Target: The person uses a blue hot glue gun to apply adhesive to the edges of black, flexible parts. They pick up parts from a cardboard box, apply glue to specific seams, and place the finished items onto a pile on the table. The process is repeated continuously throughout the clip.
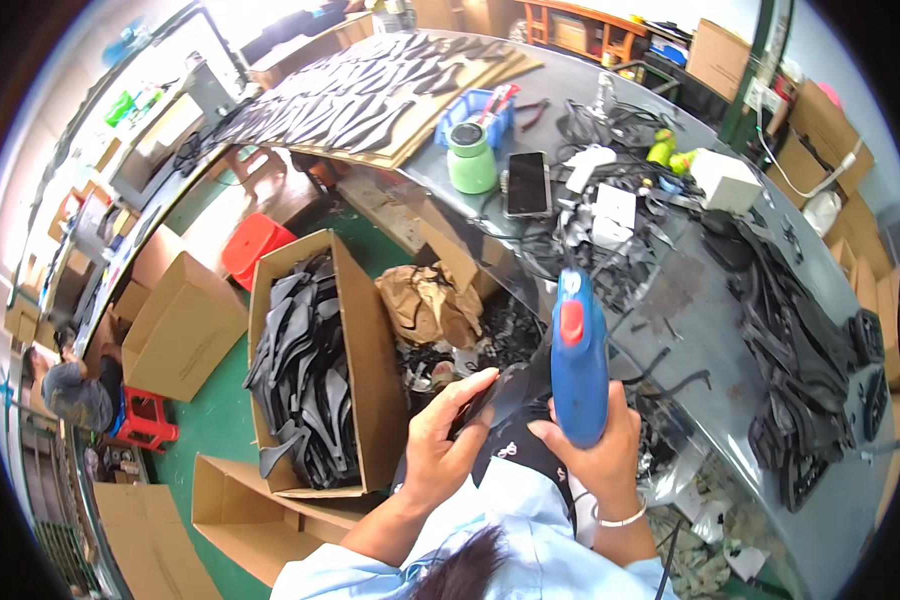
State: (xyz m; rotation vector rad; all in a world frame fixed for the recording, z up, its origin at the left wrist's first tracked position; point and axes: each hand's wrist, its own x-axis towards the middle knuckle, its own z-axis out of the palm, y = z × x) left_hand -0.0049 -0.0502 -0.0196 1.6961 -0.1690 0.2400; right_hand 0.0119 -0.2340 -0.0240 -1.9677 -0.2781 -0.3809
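My right hand (602, 450) is wrapped round the lower part of a blue handheld power tool (582, 385) with a red button, held upright. The tool's far tip points at the table and is hard to make out. Just left of it, my left hand (445, 440) is closed on a dark, thin curved plastic piece (510, 388), pinched between thumb and fingers. Left of my hands stands an open cardboard box (370, 390) filled with similar black curved pieces (310, 370). Beyond the tool, black scraps and strips (610, 265) lie on the grey table (685, 375).
A green jar (471, 160), a phone (528, 185) and a blue basket (490, 112) stand on the table. Long black parts (785, 340) are heaped at right. Crumpled brown paper (430, 305) sits beside the box. A person (78, 390) sits at far left near a red stool (148, 418).
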